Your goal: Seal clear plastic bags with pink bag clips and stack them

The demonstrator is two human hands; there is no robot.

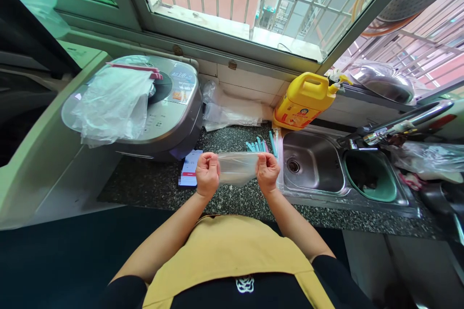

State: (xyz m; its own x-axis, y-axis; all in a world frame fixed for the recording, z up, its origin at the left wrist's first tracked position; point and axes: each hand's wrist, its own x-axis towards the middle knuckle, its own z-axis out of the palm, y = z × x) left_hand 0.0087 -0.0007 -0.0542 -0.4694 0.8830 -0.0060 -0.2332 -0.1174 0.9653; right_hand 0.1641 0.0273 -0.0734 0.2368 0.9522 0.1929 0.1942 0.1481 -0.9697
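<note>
A clear plastic bag (237, 169) is stretched between my two hands, above the speckled counter. My left hand (208, 174) is closed on its left end, and my right hand (267, 172) pinches the right end. Just beyond the bag lie several teal sealing clips (258, 145). Partly behind my left hand, a phone (189, 169) with a lit screen rests on the counter. More clear plastic bags (112, 104) are piled on the grey rice cooker at the left, with pinkish-red strips (139, 68) at their back edge.
The rice cooker (177, 120) stands on the left of the counter (145, 181). Folded plastic (235, 112) lies along the back wall beside a yellow jug (304, 101). On the right is a steel sink (315, 164) holding a green basin (371, 178) under the faucet (384, 135).
</note>
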